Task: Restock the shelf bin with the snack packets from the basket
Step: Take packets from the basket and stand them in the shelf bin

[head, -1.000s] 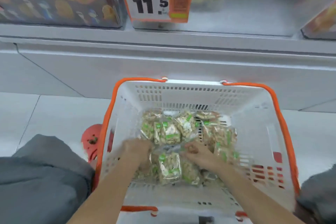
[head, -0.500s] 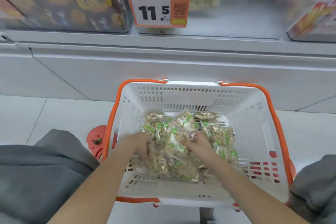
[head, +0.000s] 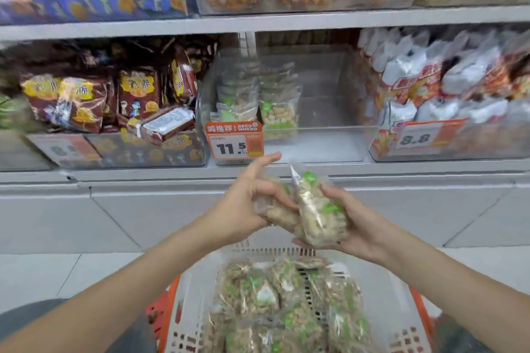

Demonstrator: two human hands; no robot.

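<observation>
Between my two hands, above the basket (head: 401, 289), I hold a small bunch of snack packets (head: 312, 212). My left hand (head: 243, 206) has a curled grip on one side with its forefinger stretched out; my right hand (head: 355, 223) cups the other side, so nothing slips. Ahead of my grip, the half-filled shelf bin (head: 315, 112) has room.

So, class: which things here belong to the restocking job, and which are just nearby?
Job:
left hand
right hand
held packets
basket
clear bin

Nearby:
brown packets
8.8 tag
</observation>
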